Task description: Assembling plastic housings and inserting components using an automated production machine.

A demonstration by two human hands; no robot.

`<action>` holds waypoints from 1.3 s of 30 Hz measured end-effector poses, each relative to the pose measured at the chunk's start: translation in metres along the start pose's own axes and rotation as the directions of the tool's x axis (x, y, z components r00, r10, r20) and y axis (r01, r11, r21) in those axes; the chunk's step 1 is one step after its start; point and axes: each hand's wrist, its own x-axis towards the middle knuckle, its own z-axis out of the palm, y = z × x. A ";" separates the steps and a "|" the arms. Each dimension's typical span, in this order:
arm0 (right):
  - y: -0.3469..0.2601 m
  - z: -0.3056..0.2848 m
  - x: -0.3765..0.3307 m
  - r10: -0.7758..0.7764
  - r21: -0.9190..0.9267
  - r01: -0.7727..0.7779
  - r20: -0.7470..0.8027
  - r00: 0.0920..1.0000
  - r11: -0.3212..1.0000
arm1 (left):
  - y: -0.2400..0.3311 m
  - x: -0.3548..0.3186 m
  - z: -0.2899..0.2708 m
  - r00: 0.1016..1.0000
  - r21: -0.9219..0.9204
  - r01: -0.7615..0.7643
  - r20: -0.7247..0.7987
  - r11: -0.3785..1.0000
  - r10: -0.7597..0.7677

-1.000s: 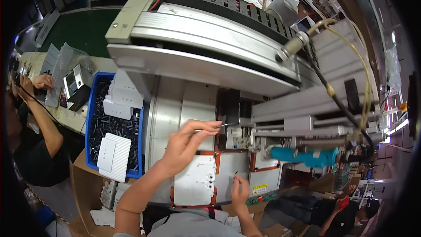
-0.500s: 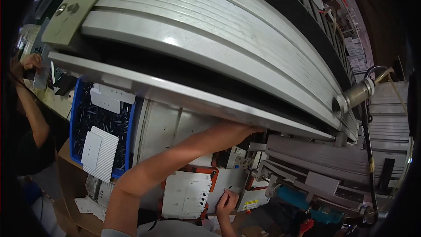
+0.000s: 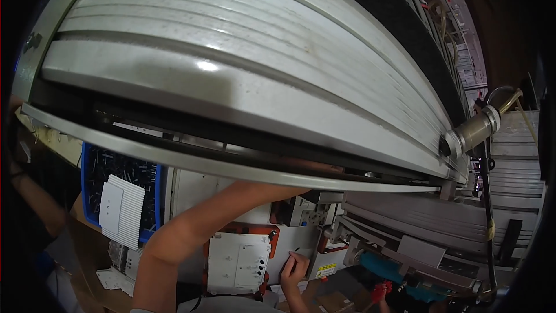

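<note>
co-worker's arm (image 3: 35,194) nr 9 o'clock, at the rim of view. blue bin (image 3: 157,197) abt 8, lots of small dark parts (image 3: 133,171) in it; its far end runs out of sight behind the metal plate (image 3: 191,165). ribbed white piece (image 3: 123,208) lies over the bin's near rt corner, poking past the rim. some bare machine bed (image 3: 194,191) btwn bin & l forearm (image 3: 191,226), so a bit of room there. forearm comes up from 7 o'clock & passes under the plate's lower edge, v. tight. white panel (image 3: 237,261) sits in orange frame (image 3: 249,229) btwn 6 & 7, its far l corner just beside the forearm. r hand (image 3: 295,266) at 6, apart from panel, fingers curled in, tips pinching a small dark bit (image 3: 297,249); bare surface shows btwn it & the frame. l hand (image 3: 318,167) nr centre, mostly hidden, only a strip of skin in the narrow slot btwn plate & big beam (image 3: 260,98); can't tell its fingers. teal cylinder (image 3: 379,264) abt 5, silver fitting (image 3: 475,130) at 3.
</note>
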 end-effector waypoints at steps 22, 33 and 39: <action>0.004 0.000 0.000 0.003 -0.012 -0.003 0.030 1.000 1.000 | -0.028 0.028 0.035 0.956 0.469 -0.283 0.071 0.837 0.283; 0.003 0.000 -0.004 0.026 -0.001 -0.026 0.032 0.999 1.000 | -0.035 0.023 0.051 0.849 0.575 -0.350 -0.138 0.739 0.509; 0.008 -0.002 -0.004 0.009 -0.030 -0.009 -0.007 1.000 1.000 | -0.020 0.023 0.036 0.933 0.346 -0.349 0.045 0.871 0.356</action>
